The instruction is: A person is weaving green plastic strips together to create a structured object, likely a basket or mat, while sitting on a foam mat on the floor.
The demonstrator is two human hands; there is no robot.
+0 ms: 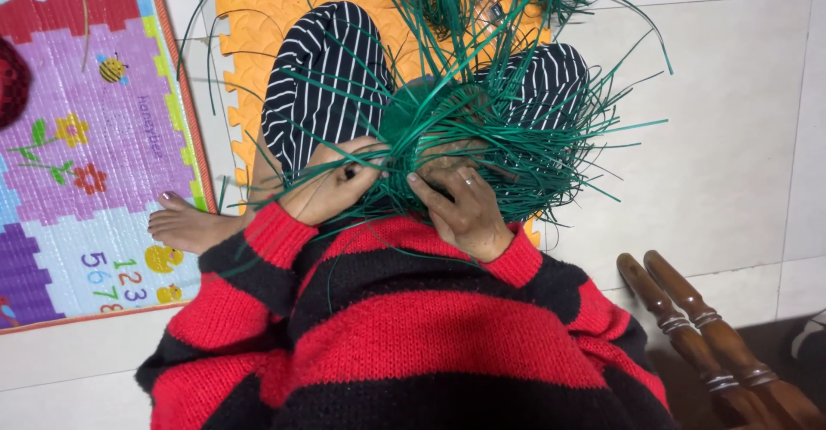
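A half-woven basket of green strips (434, 116) rests in my lap, with many loose green strands (551, 150) fanning out on all sides. My left hand (331, 185) pinches green strands at the basket's near left edge. Against the near right edge lies my right hand (465, 206), a ring on one finger, its fingers curled over the weave and holding strands. Both arms wear a red and black striped sweater. My legs, in black and white striped trousers (318, 77), are folded under the basket.
I sit on an orange foam puzzle mat (249, 25) on a pale tiled floor (731, 137). A colourful play mat (77, 137) lies at the left, next to my bare foot (185, 223). Two turned wooden legs (697, 327) stand at the lower right.
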